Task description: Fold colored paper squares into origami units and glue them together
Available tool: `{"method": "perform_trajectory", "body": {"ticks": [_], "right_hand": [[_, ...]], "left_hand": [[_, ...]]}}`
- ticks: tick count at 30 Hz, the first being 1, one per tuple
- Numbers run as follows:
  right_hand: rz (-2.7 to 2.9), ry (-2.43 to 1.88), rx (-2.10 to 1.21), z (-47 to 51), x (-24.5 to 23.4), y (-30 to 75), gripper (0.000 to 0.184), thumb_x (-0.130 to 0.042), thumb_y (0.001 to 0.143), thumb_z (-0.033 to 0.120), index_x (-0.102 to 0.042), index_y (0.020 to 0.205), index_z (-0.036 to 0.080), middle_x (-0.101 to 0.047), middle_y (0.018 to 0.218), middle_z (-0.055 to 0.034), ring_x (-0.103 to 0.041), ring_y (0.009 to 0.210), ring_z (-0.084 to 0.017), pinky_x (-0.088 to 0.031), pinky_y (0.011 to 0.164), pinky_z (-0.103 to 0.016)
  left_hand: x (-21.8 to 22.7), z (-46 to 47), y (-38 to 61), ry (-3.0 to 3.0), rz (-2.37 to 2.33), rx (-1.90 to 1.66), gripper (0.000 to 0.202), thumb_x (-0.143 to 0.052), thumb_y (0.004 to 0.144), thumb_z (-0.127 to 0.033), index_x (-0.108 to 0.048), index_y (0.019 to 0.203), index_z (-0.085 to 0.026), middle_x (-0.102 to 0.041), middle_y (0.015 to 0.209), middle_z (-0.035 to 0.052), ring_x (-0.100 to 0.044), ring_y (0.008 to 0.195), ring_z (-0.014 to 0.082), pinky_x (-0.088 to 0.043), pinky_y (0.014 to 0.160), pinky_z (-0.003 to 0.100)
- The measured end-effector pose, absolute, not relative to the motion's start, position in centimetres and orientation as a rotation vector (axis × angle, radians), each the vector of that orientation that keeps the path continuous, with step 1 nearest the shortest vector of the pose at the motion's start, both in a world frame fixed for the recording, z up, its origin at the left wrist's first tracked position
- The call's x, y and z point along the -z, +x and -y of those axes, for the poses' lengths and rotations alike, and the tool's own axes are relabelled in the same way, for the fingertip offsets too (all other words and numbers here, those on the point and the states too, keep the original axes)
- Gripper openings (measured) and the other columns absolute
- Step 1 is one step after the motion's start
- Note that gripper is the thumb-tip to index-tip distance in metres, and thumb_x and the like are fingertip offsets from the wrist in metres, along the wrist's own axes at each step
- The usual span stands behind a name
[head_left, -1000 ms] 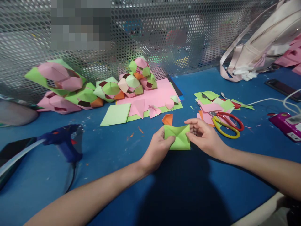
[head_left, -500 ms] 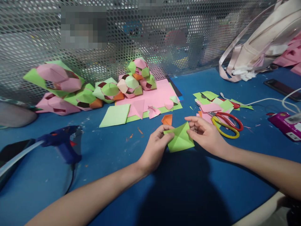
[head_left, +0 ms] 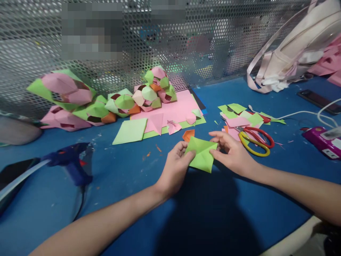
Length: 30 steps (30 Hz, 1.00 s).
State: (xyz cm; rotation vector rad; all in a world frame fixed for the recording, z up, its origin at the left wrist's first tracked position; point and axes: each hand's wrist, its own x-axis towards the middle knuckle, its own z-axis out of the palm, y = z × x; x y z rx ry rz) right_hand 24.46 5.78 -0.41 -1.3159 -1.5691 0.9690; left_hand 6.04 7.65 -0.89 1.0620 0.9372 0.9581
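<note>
Between my hands, above the blue table, is a bright green square of paper [head_left: 203, 156] with diagonal creases. My left hand [head_left: 177, 163] pinches its left edge, the thumb lying on top. At the right corner my right hand [head_left: 233, 153] grips the paper between thumb and fingers. Just beyond the paper lies a small folded orange piece [head_left: 188, 135]. To the right of my right hand, scissors [head_left: 257, 142] with red and yellow handles rest by a pile of green and pink paper scraps [head_left: 237, 119].
Folded paper balls [head_left: 122, 101] line the perforated metal screen [head_left: 181, 46]. A pale green paper stack [head_left: 130, 131] and pink sheets [head_left: 170, 106] lie in front. At left is a blue glue gun [head_left: 71, 161]; at right are a purple power strip [head_left: 323, 140], a phone [head_left: 318, 99] and a bag [head_left: 298, 46].
The green paper has turned clockwise between my hands, its upper right corner coming down. My hands have barely shifted and still hold it at both sides.
</note>
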Motion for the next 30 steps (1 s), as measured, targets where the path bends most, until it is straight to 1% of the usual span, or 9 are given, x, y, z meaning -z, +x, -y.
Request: {"method": "perform_trajectory", "body": {"ticks": [3, 5, 10, 14, 20, 24, 30], "right_hand": [[1.476, -1.329, -0.988, -6.01, 0.31, 24.24, 0.036, -0.057, 0.079, 0.018, -0.050, 0.114, 0.020, -0.058, 0.092, -0.0028, -0.051, 0.065, -0.009, -0.048, 0.064, -0.026], [1.462, -1.317, -0.993, -6.05, 0.25, 24.12, 0.035, -0.058, 0.078, 0.018, -0.051, 0.112, 0.019, -0.058, 0.090, -0.0023, -0.051, 0.064, -0.009, -0.047, 0.063, -0.026], [1.439, -1.298, -1.047, -5.88, 0.20, 23.98, 0.037, -0.060, 0.078, 0.020, -0.051, 0.113, 0.020, -0.058, 0.093, -0.0034, -0.053, 0.069, -0.010, -0.048, 0.067, -0.027], [1.437, -1.318, -1.060, -5.87, 0.35, 23.94, 0.034, -0.060, 0.078, 0.021, -0.051, 0.112, 0.019, -0.058, 0.089, -0.0024, -0.051, 0.065, -0.010, -0.047, 0.062, -0.026], [1.454, -1.287, -1.053, -5.75, 0.41, 23.82, 0.031, -0.058, 0.080, 0.020, -0.052, 0.110, 0.020, -0.057, 0.088, -0.0021, -0.053, 0.068, -0.010, -0.047, 0.063, -0.026], [1.445, -1.275, -1.061, -5.69, 0.37, 23.80, 0.031, -0.058, 0.080, 0.019, -0.052, 0.110, 0.020, -0.058, 0.088, -0.0020, -0.053, 0.069, -0.011, -0.047, 0.064, -0.026], [1.455, -1.256, -1.038, -5.59, 0.45, 23.88, 0.030, -0.058, 0.081, 0.020, -0.052, 0.110, 0.020, -0.058, 0.088, -0.0022, -0.055, 0.072, -0.011, -0.048, 0.067, -0.026]], "left_hand": [[0.89, -7.63, 6.06, 1.060, -0.905, -0.948, 0.011, -0.059, 0.080, -0.021, -0.055, 0.089, -0.018, -0.060, 0.081, -0.0012, -0.055, 0.070, 0.0106, -0.043, 0.069, 0.023], [0.84, -7.64, 6.11, 1.079, -0.892, -0.946, 0.012, -0.060, 0.079, -0.019, -0.054, 0.090, -0.018, -0.061, 0.084, -0.0004, -0.056, 0.075, 0.0114, -0.044, 0.071, 0.023], [0.81, -7.68, 6.19, 1.120, -0.930, -0.948, 0.018, -0.060, 0.075, -0.014, -0.054, 0.092, -0.017, -0.062, 0.090, 0.0013, -0.058, 0.079, 0.0133, -0.044, 0.073, 0.024], [0.77, -7.66, 6.22, 1.133, -0.939, -0.965, 0.017, -0.059, 0.076, -0.014, -0.055, 0.092, -0.017, -0.062, 0.091, 0.0016, -0.058, 0.080, 0.0133, -0.045, 0.074, 0.025], [0.61, -7.63, 6.30, 1.139, -0.941, -0.953, 0.018, -0.058, 0.074, -0.013, -0.057, 0.092, -0.017, -0.063, 0.090, 0.0020, -0.058, 0.079, 0.0138, -0.045, 0.072, 0.025], [0.62, -7.63, 6.35, 1.152, -0.924, -0.955, 0.021, -0.056, 0.075, -0.013, -0.057, 0.096, -0.017, -0.064, 0.091, 0.0016, -0.058, 0.081, 0.0141, -0.045, 0.072, 0.024], [0.41, -7.58, 6.29, 1.235, -0.957, -0.913, 0.018, -0.054, 0.078, -0.015, -0.059, 0.095, -0.017, -0.063, 0.085, 0.0009, -0.058, 0.081, 0.0153, -0.045, 0.073, 0.025]]}}
